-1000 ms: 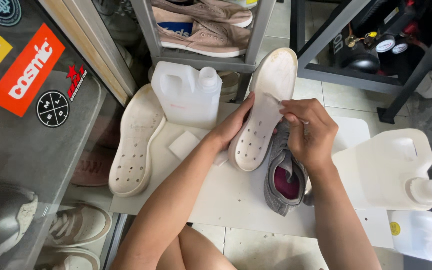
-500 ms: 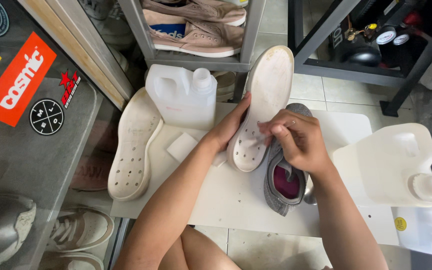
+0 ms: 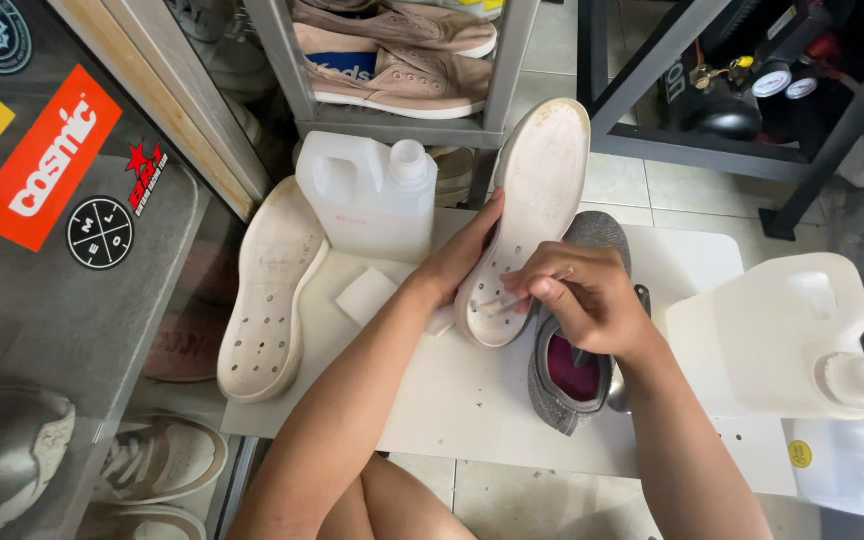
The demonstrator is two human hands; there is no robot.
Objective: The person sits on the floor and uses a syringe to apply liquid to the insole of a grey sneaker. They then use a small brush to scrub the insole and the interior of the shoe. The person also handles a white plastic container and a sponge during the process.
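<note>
Where hands (image 3: 592,300) meet: white insole (image 3: 537,200).

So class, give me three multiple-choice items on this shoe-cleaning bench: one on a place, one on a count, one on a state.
1. Where is the grey knit shoe? A on the shelf; B under the right hand; C on the floor.
2. How many loose white insoles are in view? A one; B two; C four.
3. The insole in the left hand is: A tilted up; B flat; C folded.

B: it lies below that hand. B: a second insole lies left of the jug. A: its toe end rises off the table.
</note>
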